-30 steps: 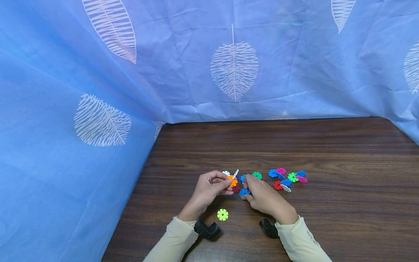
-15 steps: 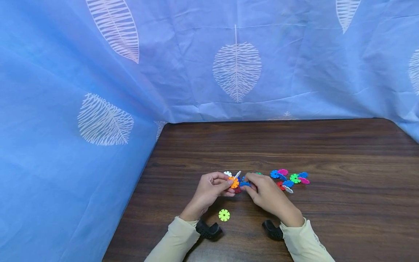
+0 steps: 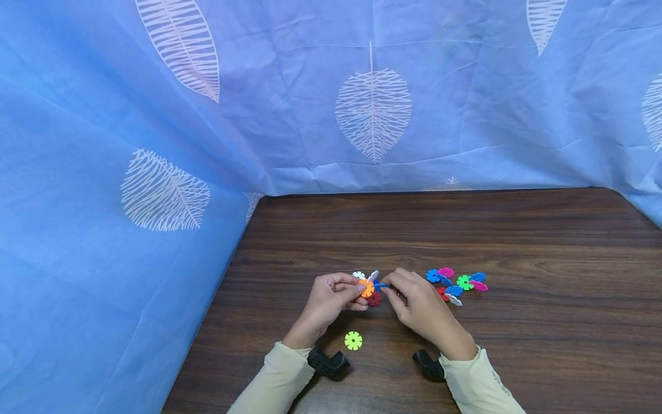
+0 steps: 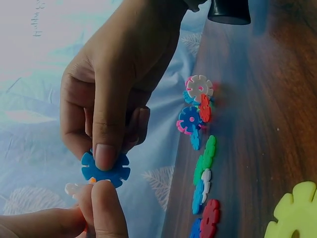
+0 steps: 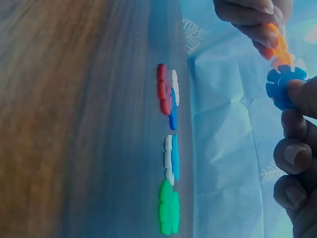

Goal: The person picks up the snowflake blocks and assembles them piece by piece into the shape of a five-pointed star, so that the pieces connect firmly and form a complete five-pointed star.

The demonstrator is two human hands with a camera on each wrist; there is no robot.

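In the head view my left hand (image 3: 331, 299) pinches an orange notched plastic disc (image 3: 367, 288), with a white disc (image 3: 373, 276) slotted into it. My right hand (image 3: 424, 307) pinches a blue notched disc (image 3: 381, 286) between thumb and forefinger, edge-on, at the orange disc's right side. Both wrist views show the blue disc (image 5: 278, 89) meeting the orange and white piece; whether the slots interlock I cannot tell. Under the hands lie a dark red disc (image 3: 374, 299) and another white disc (image 3: 358, 275). A yellow-green disc (image 3: 353, 340) lies nearer, between the forearms.
To the right of my right hand lie joined clusters of blue, pink, green, red and white discs (image 3: 464, 282) on the brown wooden table (image 3: 558, 322). Loose green discs (image 5: 169, 208) show in the right wrist view. A blue leaf-print curtain (image 3: 310, 115) borders the table behind and left.
My right hand has raised the blue disc, turned it edge-on and brought it left against the orange disc. My left hand has stayed nearly still.
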